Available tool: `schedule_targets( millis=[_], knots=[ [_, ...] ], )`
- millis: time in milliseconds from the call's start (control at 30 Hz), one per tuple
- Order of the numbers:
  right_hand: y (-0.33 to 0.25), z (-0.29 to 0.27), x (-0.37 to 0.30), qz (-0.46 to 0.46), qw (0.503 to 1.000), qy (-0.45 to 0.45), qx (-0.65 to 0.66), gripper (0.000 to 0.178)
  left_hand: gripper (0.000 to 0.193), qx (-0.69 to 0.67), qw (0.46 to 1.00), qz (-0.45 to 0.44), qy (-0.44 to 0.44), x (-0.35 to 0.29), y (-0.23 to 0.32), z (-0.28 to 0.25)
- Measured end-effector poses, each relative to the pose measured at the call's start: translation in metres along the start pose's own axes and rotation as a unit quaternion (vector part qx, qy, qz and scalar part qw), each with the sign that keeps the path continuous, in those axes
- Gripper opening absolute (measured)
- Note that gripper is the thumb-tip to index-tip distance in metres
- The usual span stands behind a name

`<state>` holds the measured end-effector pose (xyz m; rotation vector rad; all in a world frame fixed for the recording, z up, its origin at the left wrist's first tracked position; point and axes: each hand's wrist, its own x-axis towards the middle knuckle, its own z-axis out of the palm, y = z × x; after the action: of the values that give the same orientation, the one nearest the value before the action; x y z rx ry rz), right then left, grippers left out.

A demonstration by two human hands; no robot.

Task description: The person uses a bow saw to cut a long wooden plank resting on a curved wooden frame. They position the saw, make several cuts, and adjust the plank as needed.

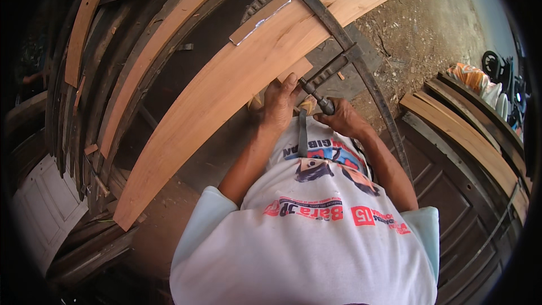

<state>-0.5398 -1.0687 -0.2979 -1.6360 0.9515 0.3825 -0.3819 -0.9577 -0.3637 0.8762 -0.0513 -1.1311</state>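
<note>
A wide pale wooden board (226, 87) runs diagonally in front of me. A long dark metal bar clamp (370, 82) spans it, with its fixed jaw beyond the far edge. My left hand (278, 104) is closed at the near edge, its thumb on a small wood block (298, 69) against the board. My right hand (343, 118) is wrapped round the clamp's screw handle (324, 103), just right of the left hand. The screw's tip points at the block. On the far edge lies a thin wood strip (261, 20) with a white edge.
Curved planks (164, 39) and dark boards are stacked at the left, above a white panelled door (49, 209). At the right, more planks (463, 144) lie over a brown panelled door (451, 214). Debris covers the ground (418, 34) beyond the clamp.
</note>
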Motion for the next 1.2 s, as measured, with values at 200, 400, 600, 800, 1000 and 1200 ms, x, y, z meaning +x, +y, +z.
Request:
schedule_targets(
  millis=[200, 400, 600, 800, 1000, 1200],
  knots=[
    [0.009, 0.003, 0.004, -0.016, 1.000, 0.013, -0.019, 0.034, 0.048, -0.060, 0.998, 0.020, 0.016, 0.011, -0.014, 0.002],
    [0.009, 0.002, 0.007, -0.015, 1.000, 0.002, -0.022, 0.031, 0.041, -0.068, 0.997, 0.035, -0.019, 0.012, -0.012, 0.000],
    [0.022, 0.005, 0.011, -0.014, 0.999, 0.017, -0.031, 0.030, 0.041, -0.079, 0.996, 0.029, -0.005, 0.012, -0.008, 0.003],
    [0.012, 0.003, 0.006, -0.007, 1.000, 0.001, -0.001, 0.028, 0.041, -0.068, 0.997, 0.022, -0.028, 0.011, -0.002, 0.002],
    [0.023, 0.002, 0.010, -0.017, 1.000, -0.015, 0.007, 0.024, 0.042, -0.066, 0.997, 0.002, -0.032, 0.013, -0.001, -0.001],
    [0.021, 0.005, 0.008, -0.006, 1.000, 0.015, -0.026, 0.032, 0.043, -0.074, 0.996, -0.012, -0.045, 0.014, -0.001, -0.007]
  ],
)
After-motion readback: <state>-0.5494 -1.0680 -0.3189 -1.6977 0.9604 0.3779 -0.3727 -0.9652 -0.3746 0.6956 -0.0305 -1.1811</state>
